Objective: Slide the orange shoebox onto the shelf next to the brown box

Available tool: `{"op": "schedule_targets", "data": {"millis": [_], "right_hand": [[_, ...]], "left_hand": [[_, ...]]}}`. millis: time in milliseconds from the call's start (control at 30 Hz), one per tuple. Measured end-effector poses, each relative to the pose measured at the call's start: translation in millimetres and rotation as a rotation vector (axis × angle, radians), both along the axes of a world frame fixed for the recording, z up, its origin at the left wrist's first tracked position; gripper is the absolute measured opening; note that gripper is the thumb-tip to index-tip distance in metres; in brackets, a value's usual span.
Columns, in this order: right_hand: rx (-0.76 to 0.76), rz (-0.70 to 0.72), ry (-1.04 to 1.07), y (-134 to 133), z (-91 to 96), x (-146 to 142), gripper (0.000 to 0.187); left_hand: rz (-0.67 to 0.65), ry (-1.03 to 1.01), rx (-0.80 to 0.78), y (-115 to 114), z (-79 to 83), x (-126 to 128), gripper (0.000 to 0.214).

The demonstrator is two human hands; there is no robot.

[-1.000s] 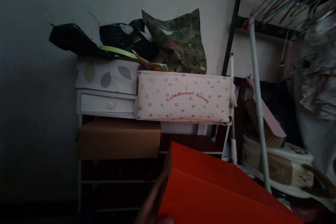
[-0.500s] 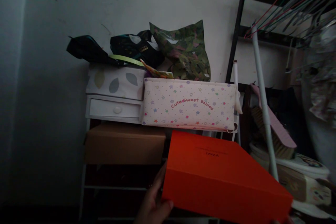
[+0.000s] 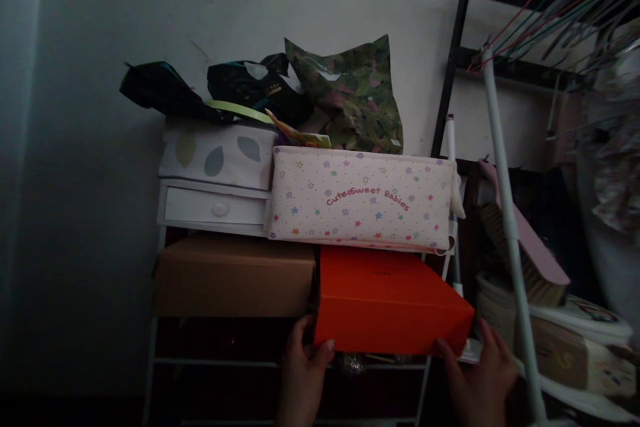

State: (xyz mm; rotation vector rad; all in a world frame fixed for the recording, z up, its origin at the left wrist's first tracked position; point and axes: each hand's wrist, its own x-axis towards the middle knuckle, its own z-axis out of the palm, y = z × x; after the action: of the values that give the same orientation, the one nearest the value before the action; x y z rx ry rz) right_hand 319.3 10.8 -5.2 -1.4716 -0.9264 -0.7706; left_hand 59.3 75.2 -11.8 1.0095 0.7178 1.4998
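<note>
Right under the padded pink organizer (image 3: 361, 200) sits the orange box (image 3: 387, 300), pushed into the middle shelf (image 3: 235, 363) of a white wire rack, just beside a brown cardboard box (image 3: 234, 275); whether those two touch is hard to call in this dim light. Both hands are on it from below and in front: the left hand (image 3: 303, 373) has its thumb hooked up over the lower left corner with fingers curled along the side, and the right hand (image 3: 483, 377) is cupped at the lower right corner, fingers spread, touching the edge more than clamping it. So it's a two-handed hold, one hand per front corner, neither one closed into a fist.

The box lies straight ahead of and above the hands, long axis running left to right, short axis pointing back into the rack. Each hand is about equally near its own corner, so no clear favourite.

Material-wise it looks like rigid smooth card, matte, crisp edges, flat lid with small dark print I can't read. The organizer above is soft quilted fabric with little stars and sags a bit over the front. Brown box is plain corrugated, dull finish. Up top there's a white drawer unit (image 3: 215, 207), a leaf-print fabric bin (image 3: 217, 153) and a crinkly green floral bag (image 3: 355, 97). A white pole (image 3: 507, 227) stands close on the right, near that hand.
</note>
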Motion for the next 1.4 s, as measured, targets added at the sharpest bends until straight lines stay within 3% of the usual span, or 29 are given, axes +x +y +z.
{"op": "schedule_targets", "data": {"millis": [67,167,267,367,467,667,933,1033,1133,1200,1300,1400], "right_hand": [[0.003,0.013,-0.198,9.4,7.9,-29.0,0.084],[-0.194,0.1,-0.446,22.2,10.8,-72.1,0.069],[-0.287,0.056,-0.493,37.1,10.5,-93.3,0.072],[-0.38,0.014,-0.474,55.5,13.4,-92.3,0.068],[-0.428,-0.021,-0.473,73.2,17.4,-85.9,0.065],[-0.429,-0.065,-0.498,93.1,10.8,-84.9,0.063],[-0.377,-0.014,-0.451,96.4,7.1,-94.0,0.06],[-0.315,0.108,-0.417,89.2,-7.3,-109.4,0.056],[-0.343,0.326,-0.52,86.4,-41.5,-130.2,0.042],[-0.544,0.444,-0.493,88.2,-65.2,-145.8,0.04],[-0.838,0.537,-0.387,94.5,-85.6,-169.1,0.055],[-0.907,0.605,-0.357,103.4,-87.9,-187.8,0.065]], "left_hand": [[0.011,-0.053,-0.001,-0.8,1.4,3.6,0.047],[-0.08,-0.124,0.01,-2.3,-0.7,2.3,0.041],[-0.149,-0.159,0.014,-1.8,-9.2,-7.5,0.046],[-0.157,-0.081,-0.037,2.9,-27.2,-23.3,0.049],[-0.174,0.075,-0.092,11.8,-54.5,-40.6,0.038],[-0.015,0.238,-0.037,32.1,-105.2,-74.7,0.043],[0.004,0.266,-0.045,39.4,-119.8,-101.8,0.046],[-0.016,0.238,-0.071,43.5,-122.9,-103.4,0.047],[-0.035,0.214,-0.102,48.8,-126.5,-102.3,0.045],[-0.045,0.202,-0.12,51.4,-128.6,-101.0,0.044],[-0.052,0.172,-0.146,53.2,-129.9,-99.7,0.046],[-0.04,0.184,-0.198,53.8,-129.4,-99.3,0.052]]}}
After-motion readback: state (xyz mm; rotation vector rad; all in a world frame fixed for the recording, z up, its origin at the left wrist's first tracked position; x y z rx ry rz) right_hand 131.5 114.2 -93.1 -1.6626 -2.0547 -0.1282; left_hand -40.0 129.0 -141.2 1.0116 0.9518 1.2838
